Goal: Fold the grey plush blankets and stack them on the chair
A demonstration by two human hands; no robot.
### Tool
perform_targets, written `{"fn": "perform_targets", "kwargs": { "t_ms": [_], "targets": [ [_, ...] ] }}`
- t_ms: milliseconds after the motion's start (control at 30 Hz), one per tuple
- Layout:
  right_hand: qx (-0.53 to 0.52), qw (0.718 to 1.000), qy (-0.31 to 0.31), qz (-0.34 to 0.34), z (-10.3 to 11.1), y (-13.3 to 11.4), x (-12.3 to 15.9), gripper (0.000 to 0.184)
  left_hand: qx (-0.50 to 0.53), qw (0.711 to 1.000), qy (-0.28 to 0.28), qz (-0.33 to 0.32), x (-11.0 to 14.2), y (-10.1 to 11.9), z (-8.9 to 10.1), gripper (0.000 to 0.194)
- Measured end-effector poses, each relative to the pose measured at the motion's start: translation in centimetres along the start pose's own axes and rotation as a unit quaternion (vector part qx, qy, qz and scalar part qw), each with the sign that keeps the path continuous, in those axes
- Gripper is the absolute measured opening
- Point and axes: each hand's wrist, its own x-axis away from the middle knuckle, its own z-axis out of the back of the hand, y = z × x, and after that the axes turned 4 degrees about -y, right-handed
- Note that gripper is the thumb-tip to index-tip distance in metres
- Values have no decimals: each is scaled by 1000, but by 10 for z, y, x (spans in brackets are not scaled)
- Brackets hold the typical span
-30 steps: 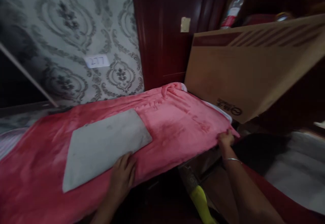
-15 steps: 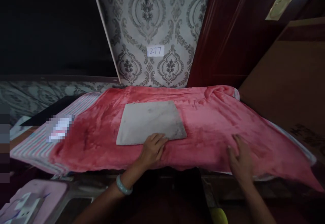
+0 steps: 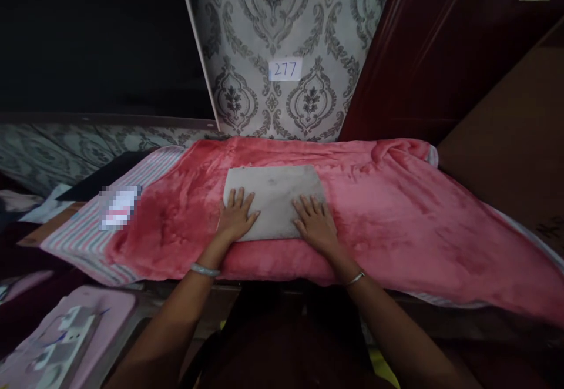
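A flat grey rectangular piece, perhaps folded cloth (image 3: 277, 201), lies on a pink plush blanket (image 3: 396, 218). Spread over its left side is my left hand (image 3: 235, 215), palm down with fingers apart. My right hand (image 3: 315, 221) rests flat on the right side of the same piece, fingers also spread. Neither hand grips anything. The near corners of the grey piece are partly covered by my hands.
A striped cloth (image 3: 79, 236) shows under the blanket's left end, with a blurred-out item (image 3: 120, 207) on it. A dark screen (image 3: 101, 42) stands behind at left. A cardboard box (image 3: 515, 124) is at right. A power strip (image 3: 66, 348) sits lower left.
My left hand has moved from the near edge onto the grey piece's left side. My right hand has come left from the blanket onto its right side. The view has shifted slightly.
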Motion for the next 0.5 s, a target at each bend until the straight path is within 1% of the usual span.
{"fn": "perform_targets", "kwargs": {
  "t_ms": [100, 200, 267, 333, 367, 433, 500],
  "targets": [
    [13, 1000, 2, -4, -7, 2, 6, 55, 9, 1000, 6, -4, -1, 0, -4, 68],
    [5, 1000, 13, 2, -7, 4, 7, 55, 28, 999, 18, -2, -1, 1, -2, 66],
    [-10, 1000, 14, 5, -7, 5, 6, 54, 50, 997, 50, 8, 1, 0, -3, 63],
    [-45, 999, 18, 3, -9, 10, 3, 53, 91, 990, 100, 35, 2, -3, -7, 62],
    [-72, 997, 28, -4, -10, 15, 1, 52, 121, 984, 123, 52, 2, -6, -9, 62],
    [-145, 986, 72, -33, -12, 30, -5, 54, 203, 963, 153, 87, -1, -16, -13, 63],
    [-242, 959, 127, -78, -13, 49, -14, 58, 319, 926, 162, 116, -6, -28, -13, 63]
  ]
}}
